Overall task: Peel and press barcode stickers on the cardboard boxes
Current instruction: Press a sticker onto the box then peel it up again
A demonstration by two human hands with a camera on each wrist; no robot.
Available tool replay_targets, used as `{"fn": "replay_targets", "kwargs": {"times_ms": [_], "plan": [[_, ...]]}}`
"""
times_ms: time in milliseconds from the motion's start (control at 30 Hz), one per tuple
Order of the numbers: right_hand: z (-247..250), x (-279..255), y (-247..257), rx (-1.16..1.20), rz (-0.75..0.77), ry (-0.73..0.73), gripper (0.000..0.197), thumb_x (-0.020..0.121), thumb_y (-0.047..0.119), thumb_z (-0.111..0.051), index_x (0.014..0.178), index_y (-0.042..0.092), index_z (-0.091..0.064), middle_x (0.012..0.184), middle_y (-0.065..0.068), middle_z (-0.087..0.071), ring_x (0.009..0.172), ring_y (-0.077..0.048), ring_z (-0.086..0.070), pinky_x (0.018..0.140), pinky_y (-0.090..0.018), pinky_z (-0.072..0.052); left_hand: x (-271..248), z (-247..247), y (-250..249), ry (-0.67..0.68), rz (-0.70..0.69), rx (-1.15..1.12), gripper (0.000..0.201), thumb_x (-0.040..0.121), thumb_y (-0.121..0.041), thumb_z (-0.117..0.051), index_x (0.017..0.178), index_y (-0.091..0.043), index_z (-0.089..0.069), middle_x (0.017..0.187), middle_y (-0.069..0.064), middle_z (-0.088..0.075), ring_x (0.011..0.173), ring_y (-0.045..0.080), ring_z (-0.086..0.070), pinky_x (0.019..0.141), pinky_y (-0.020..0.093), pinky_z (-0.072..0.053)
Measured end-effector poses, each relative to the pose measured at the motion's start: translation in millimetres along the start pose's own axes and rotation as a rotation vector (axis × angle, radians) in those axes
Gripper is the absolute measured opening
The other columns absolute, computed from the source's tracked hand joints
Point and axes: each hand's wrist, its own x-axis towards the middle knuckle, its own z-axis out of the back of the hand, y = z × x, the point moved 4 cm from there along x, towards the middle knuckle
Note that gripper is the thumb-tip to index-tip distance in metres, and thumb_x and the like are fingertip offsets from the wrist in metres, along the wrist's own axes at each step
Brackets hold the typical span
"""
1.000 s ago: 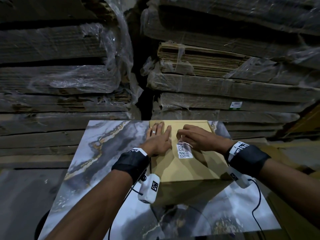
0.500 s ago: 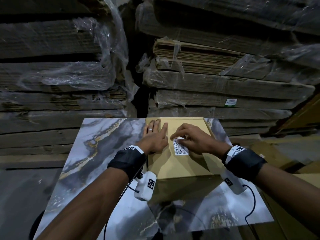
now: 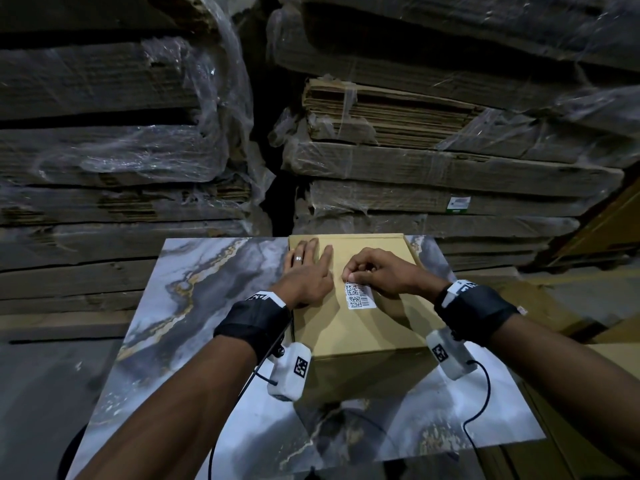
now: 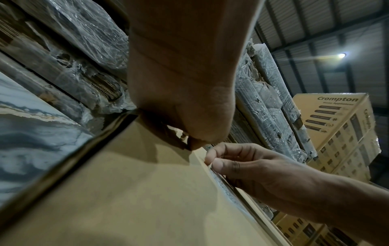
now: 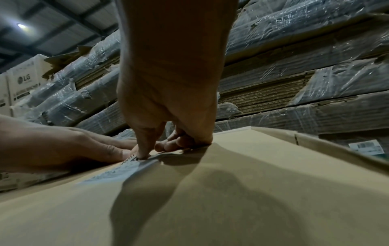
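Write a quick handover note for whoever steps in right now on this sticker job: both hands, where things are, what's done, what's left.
Left hand: flat, fingers straight, holding down the cardboard box on the marble-patterned table.
Right hand: fingers curled, fingertips at the far edge of the barcode sticker; pinch or press, cannot tell.
Done: sticker lies on the box top, near the middle.
Left: rub the far edge down flat, then move to the next box. No sticker sheet or further loose boxes visible on the table.
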Motion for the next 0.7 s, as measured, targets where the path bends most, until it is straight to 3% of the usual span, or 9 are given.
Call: {"fn": "replay_targets", "kwargs": {"times_ms": [167, 300, 400, 533, 633, 700], "plan": [[2, -3, 6, -0.001, 0.006, 0.029, 0.013, 0.099, 0.013, -0.065, 0.106, 0.013, -0.076, 0.096, 0.008, -0.065, 0.092, -0.006, -0.061, 0.083, -0.018, -0.048, -2, 1, -1, 0.009, 0.006, -0.007, 0.063, 0.106, -0.035, -0.027, 0.162, -0.024, 0.001, 0.168, 0.011, 0.013, 0.154, 0.028, 0.015, 0.124, 0.049, 0.006], [1, -3, 5, 0.047, 0.003, 0.032, 0.011, 0.099, 0.011, -0.065, 0.104, 0.011, -0.075, 0.094, 0.006, -0.067, 0.09, -0.007, -0.062, 0.084, -0.023, -0.051, -2, 1, -2, 0.003, 0.013, -0.009, 0.063, 0.106, -0.035, -0.028, 0.162, -0.025, 0.0, 0.169, 0.011, 0.012, 0.155, 0.028, 0.015, 0.124, 0.049, 0.006], [-1, -2, 2, 0.089, -0.015, 0.036, 0.012, 0.099, 0.007, -0.064, 0.103, 0.008, -0.075, 0.094, 0.005, -0.07, 0.087, -0.002, -0.064, 0.083, -0.02, -0.052, -2, 2, -3, -0.004, 0.01, -0.005, 0.063, 0.106, -0.036, -0.028, 0.162, -0.025, 0.0, 0.169, 0.01, 0.011, 0.155, 0.028, 0.014, 0.124, 0.049, 0.005], [-4, -4, 3, 0.125, -0.028, 0.0, 0.016, 0.101, 0.009, -0.061, 0.108, 0.01, -0.075, 0.1, -0.004, -0.076, 0.094, -0.016, -0.07, 0.089, -0.031, -0.054, -2, 0, -1, 0.001, 0.01, 0.007, 0.064, 0.107, -0.037, -0.027, 0.162, -0.025, 0.002, 0.169, 0.011, 0.013, 0.155, 0.028, 0.014, 0.123, 0.051, 0.005], [-4, -12, 3, 0.209, -0.071, -0.121, 0.022, 0.104, 0.015, -0.056, 0.119, 0.023, -0.069, 0.096, -0.018, -0.071, 0.087, -0.023, -0.068, 0.082, -0.036, -0.053, -2, 1, -1, 0.002, 0.005, 0.003, 0.063, 0.107, -0.037, -0.026, 0.162, -0.025, 0.001, 0.169, 0.011, 0.012, 0.154, 0.028, 0.014, 0.123, 0.05, 0.004], [-2, -19, 3, 0.219, -0.106, -0.173, 0.02, 0.101, 0.019, -0.059, 0.117, 0.029, -0.069, 0.093, -0.01, -0.072, 0.084, -0.025, -0.067, 0.079, -0.036, -0.051, -2, 1, -1, 0.004, 0.0, -0.003, 0.063, 0.107, -0.037, -0.026, 0.162, -0.024, 0.001, 0.168, 0.011, 0.012, 0.154, 0.028, 0.014, 0.124, 0.05, 0.004]]}}
